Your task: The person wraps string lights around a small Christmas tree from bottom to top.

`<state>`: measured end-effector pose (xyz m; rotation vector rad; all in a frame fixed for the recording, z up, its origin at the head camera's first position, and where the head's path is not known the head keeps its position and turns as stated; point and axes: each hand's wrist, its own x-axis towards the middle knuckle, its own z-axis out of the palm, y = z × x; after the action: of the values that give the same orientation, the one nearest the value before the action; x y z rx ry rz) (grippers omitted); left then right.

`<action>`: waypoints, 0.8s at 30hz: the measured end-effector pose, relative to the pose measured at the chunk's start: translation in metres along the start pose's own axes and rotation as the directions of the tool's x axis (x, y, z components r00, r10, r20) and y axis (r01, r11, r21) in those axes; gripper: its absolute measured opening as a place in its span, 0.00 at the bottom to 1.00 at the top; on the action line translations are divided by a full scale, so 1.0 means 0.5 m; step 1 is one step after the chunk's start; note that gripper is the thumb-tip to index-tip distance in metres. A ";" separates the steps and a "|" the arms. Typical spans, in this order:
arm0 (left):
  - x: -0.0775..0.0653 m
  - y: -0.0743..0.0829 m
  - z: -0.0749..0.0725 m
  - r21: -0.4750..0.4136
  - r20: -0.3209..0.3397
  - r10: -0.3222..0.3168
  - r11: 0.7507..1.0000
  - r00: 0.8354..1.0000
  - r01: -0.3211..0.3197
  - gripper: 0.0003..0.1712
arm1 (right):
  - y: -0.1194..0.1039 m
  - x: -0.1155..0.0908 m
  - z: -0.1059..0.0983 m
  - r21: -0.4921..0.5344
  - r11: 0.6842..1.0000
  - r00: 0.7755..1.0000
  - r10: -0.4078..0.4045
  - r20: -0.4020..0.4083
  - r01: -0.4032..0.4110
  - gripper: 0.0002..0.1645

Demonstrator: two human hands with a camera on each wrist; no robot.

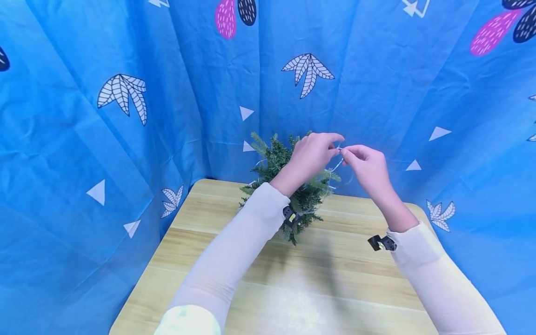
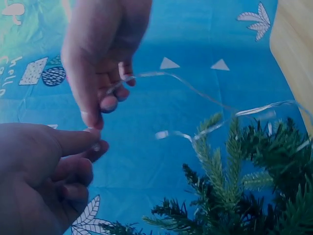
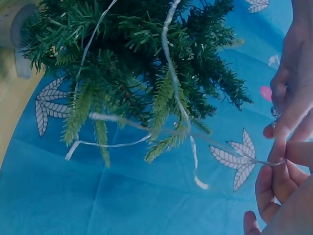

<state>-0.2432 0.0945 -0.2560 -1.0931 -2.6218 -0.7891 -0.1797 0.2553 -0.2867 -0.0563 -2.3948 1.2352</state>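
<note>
A small artificial Christmas tree (image 1: 278, 160) stands on the table, with a thin clear string of fairy lights (image 3: 168, 58) draped over its branches. My left hand (image 1: 315, 151) is raised over the tree's right side, its thumb and finger pinching part of the light string. Close against it, my right hand (image 1: 368, 167) pinches the same string; the fingertips of both hands meet in the left wrist view. From the right hand the wire (image 2: 188, 84) runs back to the branches. A small bulb end (image 2: 162, 134) dangles loose beside a green sprig (image 2: 215, 156).
The tree stands near the back edge of a light wooden table (image 1: 356, 260). Behind and beside it hangs a blue patterned curtain (image 1: 372, 93). A pale round tree base (image 3: 12, 24) shows at the corner of the right wrist view.
</note>
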 end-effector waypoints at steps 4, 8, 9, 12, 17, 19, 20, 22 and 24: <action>0.013 -0.017 -0.001 0.007 -0.037 0.019 1.000 0.999 -0.019 0.13 | -0.007 0.000 0.002 0.006 1.000 0.999 0.019 0.030 -0.019 0.25; 0.026 -0.034 -0.015 0.001 -0.065 -0.020 1.000 0.998 0.020 0.12 | -0.005 -0.005 0.002 0.004 0.999 0.998 0.039 0.045 -0.039 0.25; 0.030 -0.039 -0.021 -0.004 -0.074 -0.033 0.999 0.997 0.033 0.12 | -0.003 -0.007 0.001 0.002 0.999 0.998 0.043 0.047 -0.043 0.25; 0.041 -0.053 -0.037 -0.015 -0.105 -0.079 0.997 0.991 0.078 0.11 | 0.004 -0.014 -0.001 -0.001 0.999 0.997 0.052 0.055 -0.052 0.25; 0.052 -0.083 -0.059 -0.019 -0.143 -0.139 0.990 0.980 0.138 0.12 | 0.011 -0.025 0.001 -0.011 0.999 0.997 0.040 0.066 -0.040 0.25; 0.054 -0.094 -0.066 -0.020 -0.150 -0.162 0.987 0.975 0.160 0.12 | 0.012 -0.029 0.001 -0.017 0.999 0.997 0.035 0.070 -0.034 0.24; 0.054 -0.099 -0.069 -0.017 -0.154 -0.170 0.985 0.973 0.170 0.13 | 0.012 -0.031 0.001 -0.025 0.999 0.997 0.030 0.071 -0.028 0.24; 0.054 -0.110 -0.079 -0.014 -0.154 -0.192 0.981 0.969 0.192 0.13 | 0.013 -0.035 0.000 -0.035 0.999 0.997 0.025 0.074 -0.022 0.25; 0.052 -0.120 -0.089 -0.011 -0.154 -0.212 0.977 0.965 0.213 0.13 | 0.012 -0.039 -0.002 -0.038 0.999 0.997 0.018 0.073 -0.015 0.25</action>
<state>-0.3052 0.0507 -0.2329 -0.7239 -2.6346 -0.8693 -0.1627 0.2550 -0.2978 -0.0425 -2.4853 1.2200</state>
